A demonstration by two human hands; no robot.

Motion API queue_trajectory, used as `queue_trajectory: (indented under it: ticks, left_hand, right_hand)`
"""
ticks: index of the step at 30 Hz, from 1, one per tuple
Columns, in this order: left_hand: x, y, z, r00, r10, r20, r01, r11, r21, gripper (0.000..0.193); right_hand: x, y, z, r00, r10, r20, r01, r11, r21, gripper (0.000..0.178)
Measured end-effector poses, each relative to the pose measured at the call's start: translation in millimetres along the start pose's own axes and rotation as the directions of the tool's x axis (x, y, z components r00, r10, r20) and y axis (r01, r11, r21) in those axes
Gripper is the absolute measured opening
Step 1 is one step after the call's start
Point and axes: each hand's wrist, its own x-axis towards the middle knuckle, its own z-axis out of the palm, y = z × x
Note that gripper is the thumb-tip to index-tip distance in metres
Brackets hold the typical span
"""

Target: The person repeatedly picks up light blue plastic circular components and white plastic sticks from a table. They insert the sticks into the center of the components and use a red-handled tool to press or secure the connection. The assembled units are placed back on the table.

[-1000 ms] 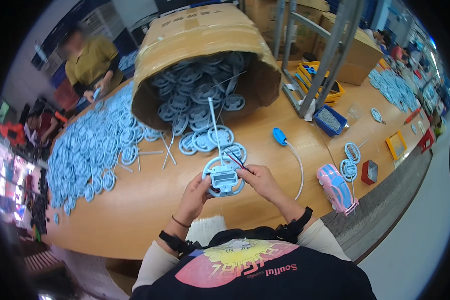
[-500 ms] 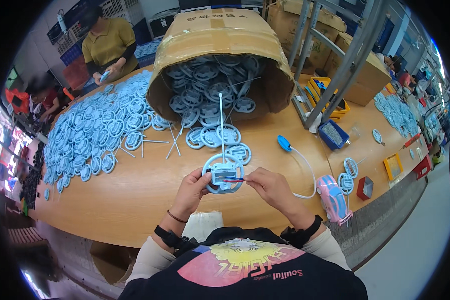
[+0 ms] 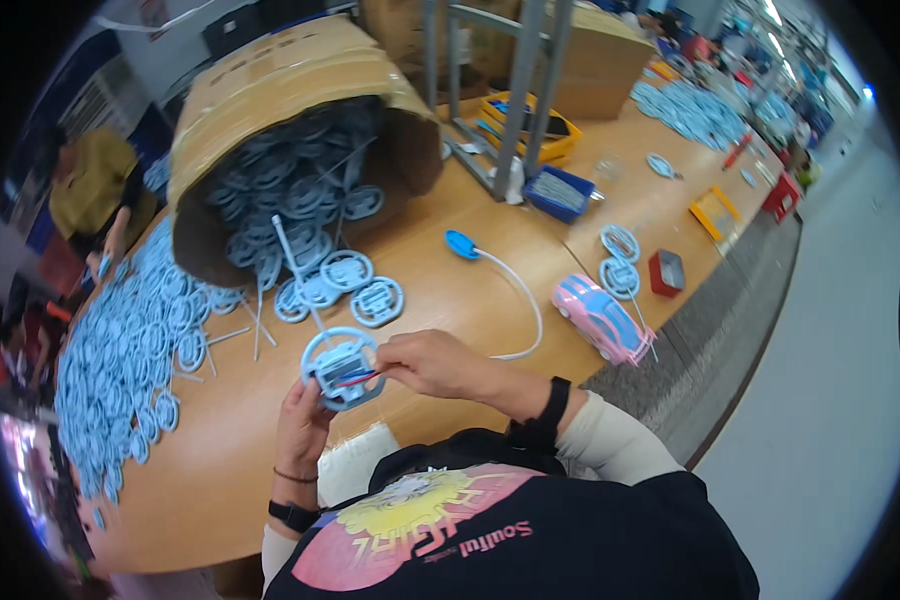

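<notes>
My left hand grips the lower left rim of a light blue toy steering wheel, whose long pale rod points up and away from me. The wheel's back faces up, showing a rectangular recess in its middle. Thin red and blue wires cross its lower part. From the right, my right hand pinches the wires' end close to the recess; its fingertips are partly hidden. Just beyond the held wheel, several similar wheels lie on the table.
A cardboard box on its side spills wheels beside a big wheel pile. To the right are a blue oval piece on a white tube, a pink toy car, a red box, a blue bin and a metal frame.
The view has turned to the right, so the table's things sit further left. Both hands keep hold of the wheel and wires, the right hand now closer in over the wheel.
</notes>
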Motion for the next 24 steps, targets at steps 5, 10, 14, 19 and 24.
queue_trajectory:
  ticks: [5,10,14,19,24]
  left_hand:
    - [-8.1,-1.6,13.7,0.989,-0.091,0.12,0.113,0.975,-0.193,0.05]
    - [-4.6,-9.5,4.4,0.998,-0.047,0.047,0.055,0.983,-0.174,0.053]
    - [-4.2,-14.6,-9.2,0.997,-0.074,0.027,0.076,0.994,-0.08,0.053]
    - [-24.7,-9.1,-103.9,0.981,-0.158,-0.114,0.156,0.987,-0.025,0.045]
    - [2.0,85.0,-211.1,0.832,0.332,-0.445,-0.434,0.889,-0.147,0.037]
  right_hand:
    - [-8.0,7.0,24.4,0.999,0.026,0.026,-0.029,0.989,0.143,0.008]
    - [-8.0,11.4,35.8,0.999,0.024,0.031,-0.028,0.989,0.143,0.008]
    - [-5.6,19.2,52.7,0.991,0.086,0.102,-0.1,0.986,0.134,0.009]
    - [-5.7,28.2,51.6,0.973,0.186,0.139,-0.195,0.98,0.048,0.012]
    - [-9.4,37.3,36.4,0.963,0.26,0.07,-0.26,0.966,-0.006,0.014]
